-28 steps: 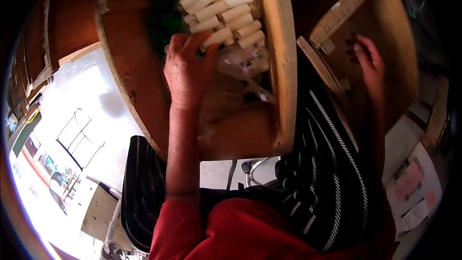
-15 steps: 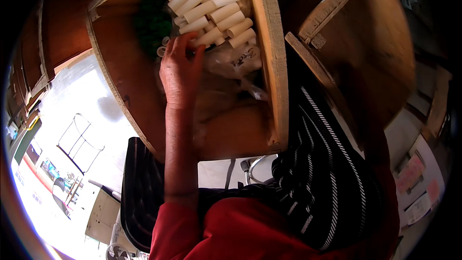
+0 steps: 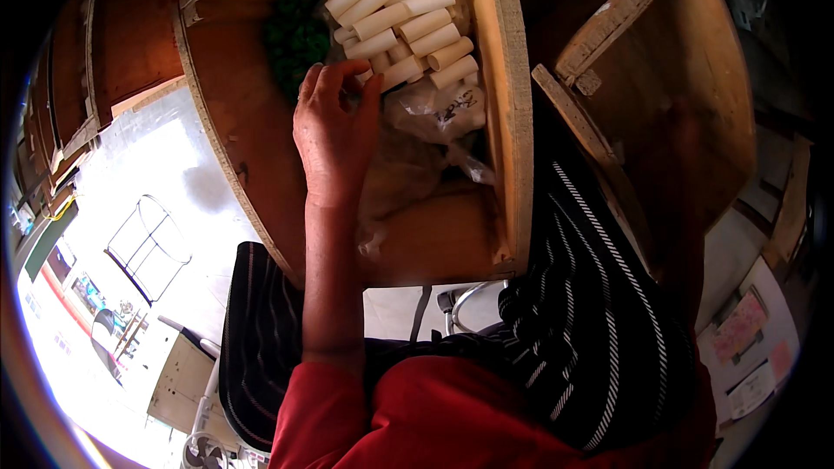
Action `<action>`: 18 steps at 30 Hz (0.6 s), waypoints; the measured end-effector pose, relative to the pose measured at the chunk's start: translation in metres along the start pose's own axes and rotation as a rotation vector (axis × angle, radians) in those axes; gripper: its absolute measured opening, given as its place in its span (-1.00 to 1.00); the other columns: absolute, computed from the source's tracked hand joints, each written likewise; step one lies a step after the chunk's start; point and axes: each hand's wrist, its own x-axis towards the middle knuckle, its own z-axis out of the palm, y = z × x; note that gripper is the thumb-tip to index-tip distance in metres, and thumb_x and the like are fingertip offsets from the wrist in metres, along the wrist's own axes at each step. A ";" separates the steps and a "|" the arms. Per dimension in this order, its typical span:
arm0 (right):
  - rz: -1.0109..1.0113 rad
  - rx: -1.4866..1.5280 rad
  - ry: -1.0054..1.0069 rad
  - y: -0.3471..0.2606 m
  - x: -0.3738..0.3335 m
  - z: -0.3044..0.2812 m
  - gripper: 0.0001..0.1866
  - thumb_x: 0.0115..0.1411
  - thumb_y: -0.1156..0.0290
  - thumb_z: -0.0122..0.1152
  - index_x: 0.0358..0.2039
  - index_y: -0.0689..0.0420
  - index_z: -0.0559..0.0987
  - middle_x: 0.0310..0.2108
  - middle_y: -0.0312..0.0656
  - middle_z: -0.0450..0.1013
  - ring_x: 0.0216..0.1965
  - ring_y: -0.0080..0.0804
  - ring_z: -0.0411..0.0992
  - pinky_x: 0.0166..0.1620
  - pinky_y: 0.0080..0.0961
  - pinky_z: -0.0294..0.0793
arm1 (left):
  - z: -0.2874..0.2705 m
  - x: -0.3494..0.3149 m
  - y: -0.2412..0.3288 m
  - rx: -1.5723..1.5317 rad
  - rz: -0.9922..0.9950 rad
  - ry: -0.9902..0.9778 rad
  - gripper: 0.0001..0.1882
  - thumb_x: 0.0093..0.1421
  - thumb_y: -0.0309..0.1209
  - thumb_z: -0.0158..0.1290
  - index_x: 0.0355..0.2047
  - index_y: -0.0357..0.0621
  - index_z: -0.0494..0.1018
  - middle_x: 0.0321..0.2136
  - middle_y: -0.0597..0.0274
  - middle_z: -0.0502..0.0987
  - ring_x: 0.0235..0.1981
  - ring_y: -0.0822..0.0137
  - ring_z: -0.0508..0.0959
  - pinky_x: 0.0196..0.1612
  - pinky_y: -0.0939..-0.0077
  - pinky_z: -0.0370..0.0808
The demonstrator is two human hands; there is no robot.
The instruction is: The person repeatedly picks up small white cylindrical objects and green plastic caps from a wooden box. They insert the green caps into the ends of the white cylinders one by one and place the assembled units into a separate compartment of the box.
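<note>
My left hand [image 3: 334,135] reaches into a wooden drawer-like box [image 3: 512,139] at the lower left edge of a pile of short cream-white tubes [image 3: 400,22]. Its fingers are curled in a pinch. Thumb and index fingertips almost meet beside the end of one tube; whatever lies between them is hidden. A clear plastic bag [image 3: 443,108] with dark marks lies against the tubes. Left of the pile is a dark green bundle [image 3: 297,39]. My right hand [image 3: 682,126] is in deep shadow inside a second wooden box [image 3: 725,95], its fingers too dark to make out.
Both boxes rest near my lap, over black cloth with white stripes [image 3: 599,321]. A black wire frame [image 3: 148,247] stands on the bright floor to the left. A pale cabinet [image 3: 178,378] is at lower left. Papers [image 3: 751,339] lie at the right.
The view has shifted slightly, so the boxes sit further right. My left thumb and index finger have drawn closer together, and white tube ends once visible left of the hand are out of sight.
</note>
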 end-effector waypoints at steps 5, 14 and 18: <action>0.085 0.514 0.082 -0.237 -0.018 -0.006 -0.65 0.10 0.49 0.16 -0.05 0.19 0.45 -0.22 -0.26 0.44 -0.16 -0.60 0.39 -0.09 -0.64 0.35 | -0.019 -0.005 0.061 -0.345 -0.035 -0.180 -0.66 -0.05 -0.39 0.31 -0.24 -0.11 0.51 -0.47 0.34 0.49 -0.57 0.55 0.37 -0.47 0.63 0.38; 0.005 1.156 -0.354 -0.311 -0.047 0.050 -0.61 0.11 0.67 0.12 -0.04 0.21 0.32 -0.16 -0.16 0.39 -0.07 -0.48 0.36 0.04 -0.49 0.35 | -0.003 -0.032 0.094 -0.758 0.166 -0.360 -0.40 -0.03 -0.34 0.32 0.01 -0.23 0.38 -0.24 0.19 0.54 -0.42 0.47 0.50 -0.38 0.63 0.43; -0.068 1.107 -0.333 -0.305 -0.048 0.061 -0.64 0.15 0.61 0.14 -0.05 0.22 0.32 -0.15 -0.10 0.40 -0.12 -0.46 0.40 -0.04 -0.49 0.42 | -0.007 -0.031 0.094 -0.629 0.071 -0.407 -0.56 -0.06 -0.42 0.32 -0.14 -0.22 0.50 -0.27 0.22 0.57 -0.33 0.44 0.57 -0.34 0.63 0.50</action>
